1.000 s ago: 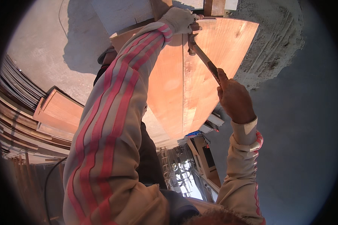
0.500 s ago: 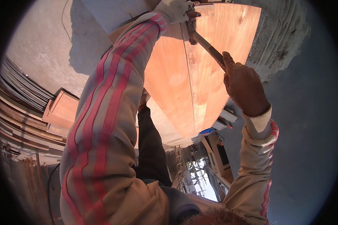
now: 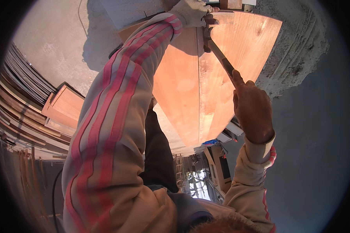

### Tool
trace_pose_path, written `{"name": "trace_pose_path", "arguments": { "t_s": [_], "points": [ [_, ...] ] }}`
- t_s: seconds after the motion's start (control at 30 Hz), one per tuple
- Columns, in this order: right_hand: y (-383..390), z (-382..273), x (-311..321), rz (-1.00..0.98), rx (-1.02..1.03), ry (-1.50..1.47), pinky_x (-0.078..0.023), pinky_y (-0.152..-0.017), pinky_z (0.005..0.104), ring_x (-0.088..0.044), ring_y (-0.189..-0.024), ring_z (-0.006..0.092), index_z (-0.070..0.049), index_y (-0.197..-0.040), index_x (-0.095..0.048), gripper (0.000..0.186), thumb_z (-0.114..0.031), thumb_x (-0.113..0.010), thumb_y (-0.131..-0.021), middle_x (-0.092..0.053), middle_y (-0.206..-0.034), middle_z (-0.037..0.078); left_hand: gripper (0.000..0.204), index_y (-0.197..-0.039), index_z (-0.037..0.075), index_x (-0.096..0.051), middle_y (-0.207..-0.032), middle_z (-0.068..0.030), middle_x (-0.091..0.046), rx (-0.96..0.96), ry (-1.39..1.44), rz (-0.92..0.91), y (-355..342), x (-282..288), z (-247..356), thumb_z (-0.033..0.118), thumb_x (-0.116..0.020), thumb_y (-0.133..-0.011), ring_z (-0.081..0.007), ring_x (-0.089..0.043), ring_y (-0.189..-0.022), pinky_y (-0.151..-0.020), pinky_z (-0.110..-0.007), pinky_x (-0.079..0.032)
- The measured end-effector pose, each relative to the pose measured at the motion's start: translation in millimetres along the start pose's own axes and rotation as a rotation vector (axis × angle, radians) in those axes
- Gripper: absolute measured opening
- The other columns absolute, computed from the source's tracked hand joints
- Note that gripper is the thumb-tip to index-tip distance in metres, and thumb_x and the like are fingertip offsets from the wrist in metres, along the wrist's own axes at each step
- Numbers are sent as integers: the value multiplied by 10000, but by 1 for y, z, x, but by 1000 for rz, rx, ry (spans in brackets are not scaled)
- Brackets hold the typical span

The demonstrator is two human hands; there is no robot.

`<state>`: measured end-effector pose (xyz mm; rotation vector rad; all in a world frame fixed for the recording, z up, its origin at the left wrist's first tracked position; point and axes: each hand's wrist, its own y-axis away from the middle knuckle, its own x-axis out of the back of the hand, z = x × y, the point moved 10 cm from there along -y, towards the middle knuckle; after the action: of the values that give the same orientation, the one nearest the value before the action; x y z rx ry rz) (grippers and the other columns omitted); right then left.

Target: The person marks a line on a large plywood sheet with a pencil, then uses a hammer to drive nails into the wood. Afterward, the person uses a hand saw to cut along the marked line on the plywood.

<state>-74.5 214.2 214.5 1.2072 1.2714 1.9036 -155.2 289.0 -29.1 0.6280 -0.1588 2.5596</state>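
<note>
Right hand [image 3: 253, 110] wraps the dark grip of a hammer [image 3: 221, 57], forefinger laid along the handle. The handle's long axis slants away, up and leftward, over a seamed wooden panel [image 3: 179, 85]; the hammer's head sits near the panel's far end, just right of the seam and almost parallel with it, one end pointing back toward the wearer. Whether it touches the wood, I cannot tell. Just beyond, the left hand [image 3: 189, 13] wears a pale fingerless glove, bare fingertips beside the head; its grasp is unclear. An off-line swing could strike those close fingertips, and a glancing blow could dent the panel.
</note>
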Motion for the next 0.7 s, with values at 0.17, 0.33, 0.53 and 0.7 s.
{"name": "trace_pose_path", "arguments": {
  "t_s": [0.17, 0.33, 0.53, 0.7],
  "points": [
    [-2, -4, 4, 27, 60, -9, -551, -613, 468, -674, -671, 322, -36, -1516, -478, 546, -106, -618, -993, -638, -855, 170, 100, -877, 197, -698, -794, -55, -677, 80, -185, -40, 5, -23, -21, 291, -711, -846, -266, -674, -778, -733, -403, -562],
    [-6, -8, 12, 31, 131, 139, -597, -560, 399, -726, -662, 310, -11, -1374, -555, 392, -64, -587, -987, -651, -789, 139, 386, -1201, 153, -692, -1109, -98, -715, 224, -248, -228, 7, -33, -27, 371, -717, -883, -306, -722, -1012, -839, -446, -587],
    [-2, -8, 15, 77, 112, 82, -572, -496, 374, -707, -605, 268, -18, -1367, -570, 380, -90, -590, -994, -639, -763, 124, 200, -980, 160, -701, -913, -71, -701, 97, -171, -28, 3, -8, -9, 342, -686, -897, -290, -698, -862, -775, -419, -570],
    [-8, 10, 12, 111, 158, 37, -579, -540, 393, -707, -641, 277, -13, -1366, -566, 374, -88, -589, -1001, -644, -783, 131, 209, -847, 154, -713, -841, -72, -714, 159, -160, -39, -6, 7, -5, 351, -682, -909, -286, -701, -826, -747, -406, -567]
  ]
}}
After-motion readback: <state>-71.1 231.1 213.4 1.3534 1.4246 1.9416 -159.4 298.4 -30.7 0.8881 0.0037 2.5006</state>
